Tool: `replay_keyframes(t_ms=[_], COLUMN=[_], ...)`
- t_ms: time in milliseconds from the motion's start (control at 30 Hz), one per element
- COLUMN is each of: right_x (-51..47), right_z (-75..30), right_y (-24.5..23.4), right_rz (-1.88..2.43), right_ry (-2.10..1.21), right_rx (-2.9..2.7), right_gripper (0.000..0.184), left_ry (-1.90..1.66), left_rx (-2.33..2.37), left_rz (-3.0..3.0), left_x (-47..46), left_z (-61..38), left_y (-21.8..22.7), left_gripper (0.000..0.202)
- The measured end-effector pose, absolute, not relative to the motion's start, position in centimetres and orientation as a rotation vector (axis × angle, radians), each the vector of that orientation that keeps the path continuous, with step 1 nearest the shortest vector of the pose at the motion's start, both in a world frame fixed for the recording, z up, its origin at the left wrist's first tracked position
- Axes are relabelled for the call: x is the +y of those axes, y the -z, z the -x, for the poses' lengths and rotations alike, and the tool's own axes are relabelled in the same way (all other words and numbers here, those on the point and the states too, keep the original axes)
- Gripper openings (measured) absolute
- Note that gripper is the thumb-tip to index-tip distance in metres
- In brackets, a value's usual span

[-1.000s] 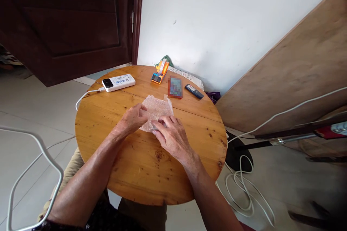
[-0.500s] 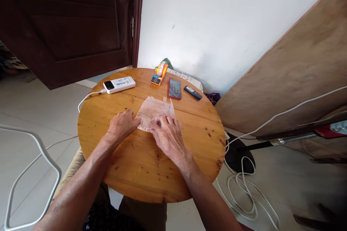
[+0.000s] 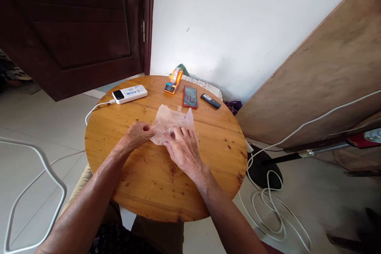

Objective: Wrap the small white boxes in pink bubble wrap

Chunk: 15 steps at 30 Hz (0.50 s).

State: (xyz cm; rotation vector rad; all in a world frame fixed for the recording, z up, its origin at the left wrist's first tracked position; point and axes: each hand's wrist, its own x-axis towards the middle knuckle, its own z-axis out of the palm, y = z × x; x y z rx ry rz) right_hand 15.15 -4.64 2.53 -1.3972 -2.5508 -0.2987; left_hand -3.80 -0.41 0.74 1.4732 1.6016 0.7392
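Observation:
A sheet of clear bubble wrap (image 3: 171,117) lies on the round wooden table (image 3: 166,190) in front of me. My left hand (image 3: 137,134) is closed, thumb and fingers pinching the wrap's left edge. Bent fingers of my right hand (image 3: 185,149) rest over the near right part of the wrap, gripping it. By that thumb and forefinger, a small clear bulge shows; I cannot make out whether something lies under the plastic. The wrap's far right corner sticks up.
Along the far side stand a white power bank (image 3: 131,93) with a cable, an orange tape dispenser (image 3: 174,81), a blurred red-edged flat box (image 3: 190,97) and a dark remote-like device (image 3: 210,101). A small tape piece (image 3: 179,108) sits behind the wrap. Cables (image 3: 276,210) coil on the floor.
My left hand's fingers have drawn together on the wrap's left edge. The wrap's far part has lifted and creased slightly. My right hand stays nearly in place.

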Motion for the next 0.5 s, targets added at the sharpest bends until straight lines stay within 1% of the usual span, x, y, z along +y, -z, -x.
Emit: replay_keyframes(t_ms=[200, 267, 367, 400, 500], right_x=[-4.6, -4.6, -4.4, -4.4, -4.2], right_z=[-15.2, -15.4, -15.8, -15.9, -16.1], right_y=[-2.6, -2.6, -2.4, -2.4, -2.4], right_rz=[1.392, 1.382, 1.369, 1.364, 1.348], right_ry=[0.264, 0.217, 0.079, 0.028, -0.091], right_rx=[-2.548, -2.525, -2.445, -2.414, -2.344], right_gripper=[0.015, 0.022, 0.040, 0.042, 0.043], left_ry=[-0.858, -0.858, -0.840, -0.830, -0.826], left_rx=[1.442, 1.397, 1.335, 1.318, 1.336], left_rz=[-1.335, -1.288, -1.248, -1.263, -1.418], left_x=[-0.8, -0.9, -0.9, -0.9, -0.9], left_z=[2.2, 1.5, 0.6, 0.4, -0.3], left_y=[-2.0, -2.6, -3.2, -3.3, -3.5], left_gripper=[0.020, 0.017, 0.015, 0.015, 0.014])
